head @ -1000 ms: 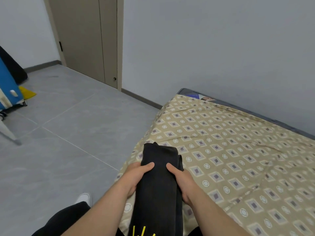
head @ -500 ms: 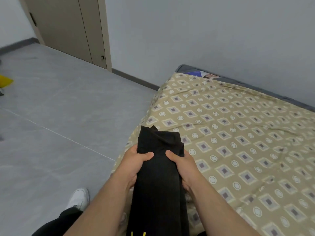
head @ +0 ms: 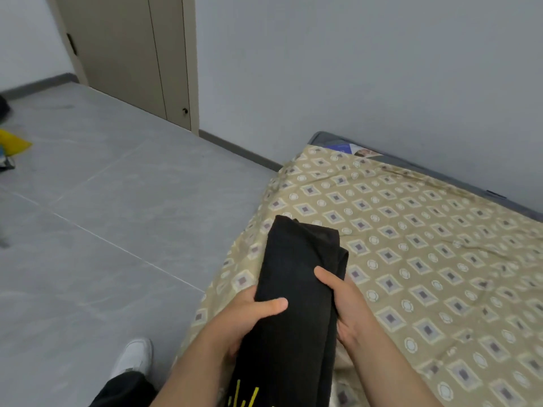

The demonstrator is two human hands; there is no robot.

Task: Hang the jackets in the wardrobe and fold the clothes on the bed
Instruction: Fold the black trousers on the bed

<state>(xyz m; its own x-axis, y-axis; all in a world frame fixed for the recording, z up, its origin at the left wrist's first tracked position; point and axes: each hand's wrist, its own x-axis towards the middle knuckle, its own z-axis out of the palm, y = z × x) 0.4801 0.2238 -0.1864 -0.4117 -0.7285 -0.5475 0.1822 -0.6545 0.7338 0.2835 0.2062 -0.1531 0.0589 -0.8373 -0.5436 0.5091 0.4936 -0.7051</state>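
Note:
A black garment (head: 296,277) with yellow marks near its lower end is folded into a long narrow strip and lies over the near corner of the bed (head: 426,259). My left hand (head: 249,315) grips its left edge, thumb on top of the cloth. My right hand (head: 343,301) grips the right edge, thumb on top and fingers under the fold. The bed has a beige sheet with a diamond and circle pattern. No jacket or wardrobe interior shows.
Grey tiled floor (head: 102,215) lies left of the bed. A beige door (head: 132,54) stands in the far wall. A yellow object (head: 13,145) sits at the left edge. My white shoe (head: 132,359) is on the floor by the bed corner.
Both hands have slid back along the black garment toward me, leaving more of its far end exposed on the bed. The camera view shifted slightly.

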